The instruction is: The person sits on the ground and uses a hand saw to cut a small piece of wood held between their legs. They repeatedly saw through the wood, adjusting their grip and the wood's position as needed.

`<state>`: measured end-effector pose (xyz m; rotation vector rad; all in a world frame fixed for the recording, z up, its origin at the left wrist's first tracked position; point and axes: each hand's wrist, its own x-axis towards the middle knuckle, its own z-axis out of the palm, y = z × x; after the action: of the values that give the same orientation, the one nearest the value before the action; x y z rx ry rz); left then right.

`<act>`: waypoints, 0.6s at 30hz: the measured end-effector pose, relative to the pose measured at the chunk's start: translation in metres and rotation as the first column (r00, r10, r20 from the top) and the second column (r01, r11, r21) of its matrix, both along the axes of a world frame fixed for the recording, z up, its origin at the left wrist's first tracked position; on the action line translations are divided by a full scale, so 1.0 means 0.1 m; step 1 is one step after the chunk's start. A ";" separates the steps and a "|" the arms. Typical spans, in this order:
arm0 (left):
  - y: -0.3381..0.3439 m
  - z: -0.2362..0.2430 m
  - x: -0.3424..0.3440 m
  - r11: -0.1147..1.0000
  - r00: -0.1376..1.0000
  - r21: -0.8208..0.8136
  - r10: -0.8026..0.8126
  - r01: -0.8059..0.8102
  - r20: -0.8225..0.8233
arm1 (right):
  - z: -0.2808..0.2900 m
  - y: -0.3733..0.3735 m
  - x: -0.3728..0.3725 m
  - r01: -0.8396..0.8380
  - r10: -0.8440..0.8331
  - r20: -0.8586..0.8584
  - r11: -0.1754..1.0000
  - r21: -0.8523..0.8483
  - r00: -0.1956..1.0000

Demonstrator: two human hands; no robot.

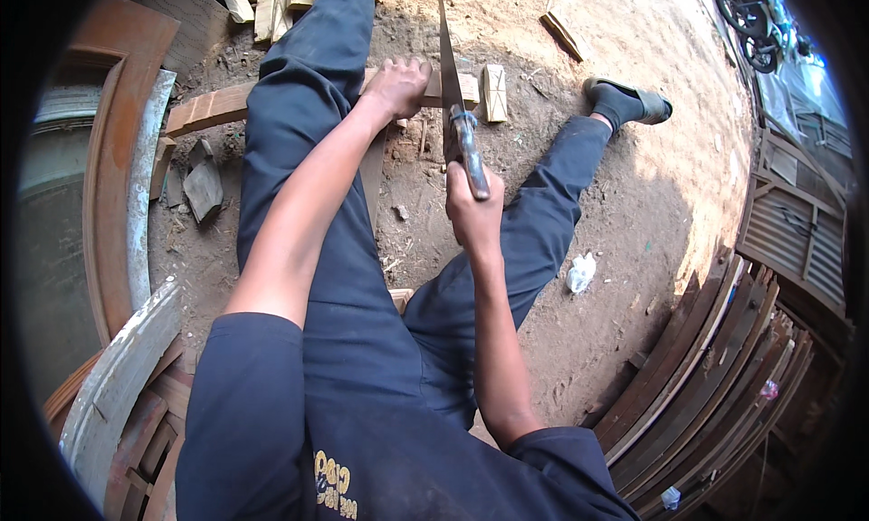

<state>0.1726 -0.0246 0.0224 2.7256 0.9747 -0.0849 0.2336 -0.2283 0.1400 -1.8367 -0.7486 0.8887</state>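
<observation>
Handsaw with long, thin, dark steel blade and worn brown-grey handle (450, 77): in right hand (474, 211), fingers closed round the handle, no visible gap; tip points away from the person. Blade crosses the squared light-brown wooden beam (211, 109) near its right end; can't tell whether teeth are in the wood. Beam lies crosswise, passing the left leg, middle part hidden. Left hand (399, 87) clamped down on beam just left of blade, fingers bent over it, knuckles up; fingertips not clear. Short pale wooden block (494, 94) just beside the beam's right end, apart from it. Person seated, legs spread, dark trousers. Crumpled white plastic scrap (581, 273) on dirt, right of right leg. Stack of long dark wooden planks (674, 376) lower right. Brown wooden frame (136, 34) at left side.
</observation>
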 end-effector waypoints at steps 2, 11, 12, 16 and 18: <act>0.11 0.00 -0.01 0.995 1.000 -0.094 -0.018 0.019 0.012 | 0.09 -0.28 -0.20 0.028 -0.028 0.006 1.000 -0.003 1.000; 0.21 0.43 -0.07 0.960 0.994 -0.268 0.095 -0.080 0.047 | 1.08 -1.94 -0.57 0.018 -0.012 0.029 0.976 -0.217 1.000; 0.26 0.33 -0.11 0.976 0.991 -0.217 0.061 -0.034 0.118 | 1.10 -1.97 -0.55 0.048 -0.050 -0.005 0.983 -0.180 0.999; 0.25 0.15 -0.08 0.969 0.978 -0.230 -0.040 0.088 0.206 | 1.00 -1.61 -0.28 0.060 -0.060 -0.036 0.998 -0.020 0.998; 0.20 0.24 -0.01 0.959 0.990 -0.276 -0.020 0.058 0.136 | 0.90 -1.12 -0.11 0.081 -0.082 -0.059 0.997 -0.011 0.995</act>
<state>0.1712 -0.0041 0.0466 2.4567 0.8047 -0.0440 0.2228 -0.3405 0.2299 -1.8276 -0.6295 0.8907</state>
